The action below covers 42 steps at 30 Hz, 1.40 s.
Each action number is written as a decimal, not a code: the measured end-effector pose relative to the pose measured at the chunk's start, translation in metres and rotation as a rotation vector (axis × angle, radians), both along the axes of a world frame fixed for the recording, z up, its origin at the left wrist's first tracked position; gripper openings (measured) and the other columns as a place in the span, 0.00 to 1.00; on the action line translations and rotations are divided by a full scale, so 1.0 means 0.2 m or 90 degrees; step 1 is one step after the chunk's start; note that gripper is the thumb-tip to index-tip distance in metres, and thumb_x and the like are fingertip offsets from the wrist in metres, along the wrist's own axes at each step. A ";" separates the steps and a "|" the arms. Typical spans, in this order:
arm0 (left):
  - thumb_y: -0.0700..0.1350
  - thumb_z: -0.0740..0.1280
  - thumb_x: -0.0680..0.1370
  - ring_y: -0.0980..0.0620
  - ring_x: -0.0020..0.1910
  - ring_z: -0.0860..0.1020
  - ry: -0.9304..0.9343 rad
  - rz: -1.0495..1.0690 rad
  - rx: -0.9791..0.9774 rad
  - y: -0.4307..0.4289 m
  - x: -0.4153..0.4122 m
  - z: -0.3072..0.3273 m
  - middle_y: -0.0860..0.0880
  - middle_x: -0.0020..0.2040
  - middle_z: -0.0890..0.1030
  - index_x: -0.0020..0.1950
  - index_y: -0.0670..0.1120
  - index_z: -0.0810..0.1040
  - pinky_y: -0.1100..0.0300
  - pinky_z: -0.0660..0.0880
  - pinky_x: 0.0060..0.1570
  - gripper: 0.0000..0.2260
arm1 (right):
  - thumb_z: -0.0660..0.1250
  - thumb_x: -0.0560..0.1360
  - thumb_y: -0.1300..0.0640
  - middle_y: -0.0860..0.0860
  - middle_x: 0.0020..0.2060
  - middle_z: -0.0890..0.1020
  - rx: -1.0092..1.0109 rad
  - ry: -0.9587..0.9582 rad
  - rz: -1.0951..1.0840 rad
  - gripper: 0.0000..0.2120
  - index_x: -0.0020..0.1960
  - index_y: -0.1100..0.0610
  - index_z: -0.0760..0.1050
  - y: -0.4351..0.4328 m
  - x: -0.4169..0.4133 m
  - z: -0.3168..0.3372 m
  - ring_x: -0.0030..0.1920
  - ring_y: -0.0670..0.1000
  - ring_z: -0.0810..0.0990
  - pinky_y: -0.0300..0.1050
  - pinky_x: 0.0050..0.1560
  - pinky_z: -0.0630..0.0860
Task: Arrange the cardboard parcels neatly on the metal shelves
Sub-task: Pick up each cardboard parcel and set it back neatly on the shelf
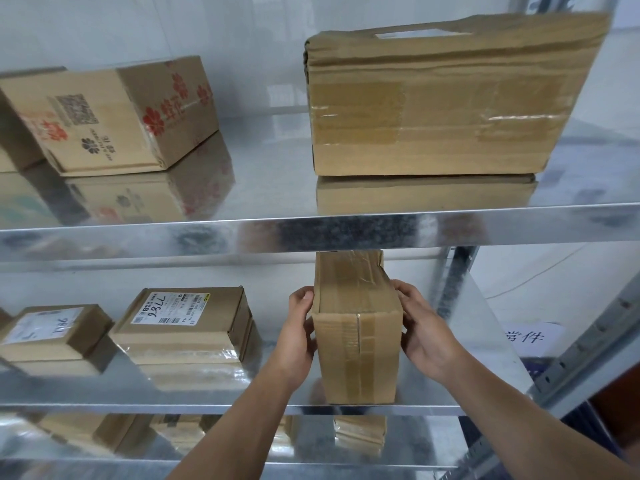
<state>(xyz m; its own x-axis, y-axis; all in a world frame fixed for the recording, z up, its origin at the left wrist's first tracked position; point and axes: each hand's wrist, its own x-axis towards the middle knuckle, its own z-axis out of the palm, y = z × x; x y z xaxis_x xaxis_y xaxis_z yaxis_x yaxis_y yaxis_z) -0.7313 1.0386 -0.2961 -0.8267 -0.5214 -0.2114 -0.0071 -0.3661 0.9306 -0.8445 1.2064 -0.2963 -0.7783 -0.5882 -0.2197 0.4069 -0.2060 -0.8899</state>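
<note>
A tall taped cardboard parcel (pixel 356 327) stands upright on the middle metal shelf (pixel 221 408), near its front edge. My left hand (pixel 299 336) presses its left side and my right hand (pixel 420 330) presses its right side. To the left on the same shelf lie a flat labelled parcel (pixel 187 327) and a smaller labelled parcel (pixel 55 332). On the upper shelf (pixel 242 233) a wide taped parcel (pixel 446 98) stands at the right and a box with red flower prints (pixel 114 116) sits askew at the left.
A grey shelf upright (pixel 453 282) rises just right of the held parcel. A white paper sign (pixel 530 337) hangs farther right. More parcels (pixel 104 434) show dimly on the shelf below. Bare metal lies between the flat labelled parcel and the held one.
</note>
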 end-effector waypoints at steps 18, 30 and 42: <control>0.52 0.57 0.85 0.50 0.66 0.76 -0.013 -0.041 -0.092 0.01 0.02 0.02 0.50 0.62 0.80 0.65 0.54 0.73 0.48 0.72 0.65 0.11 | 0.58 0.82 0.38 0.53 0.62 0.82 0.050 -0.023 0.063 0.20 0.65 0.49 0.75 0.02 0.00 0.02 0.63 0.56 0.79 0.52 0.50 0.79; 0.45 0.62 0.85 0.53 0.62 0.75 -0.198 0.052 -0.347 0.00 0.01 0.04 0.52 0.68 0.76 0.74 0.50 0.72 0.63 0.71 0.57 0.16 | 0.61 0.83 0.56 0.52 0.50 0.87 -0.106 -0.161 -0.018 0.10 0.59 0.51 0.80 0.04 -0.02 0.05 0.47 0.53 0.85 0.51 0.49 0.77; 0.56 0.75 0.76 0.45 0.54 0.83 -0.295 -0.016 -0.037 -0.10 -0.01 0.01 0.47 0.55 0.85 0.63 0.48 0.77 0.48 0.80 0.57 0.20 | 0.57 0.83 0.61 0.53 0.47 0.86 -0.131 -0.188 -0.066 0.15 0.61 0.48 0.78 0.15 -0.12 -0.06 0.42 0.54 0.83 0.50 0.41 0.80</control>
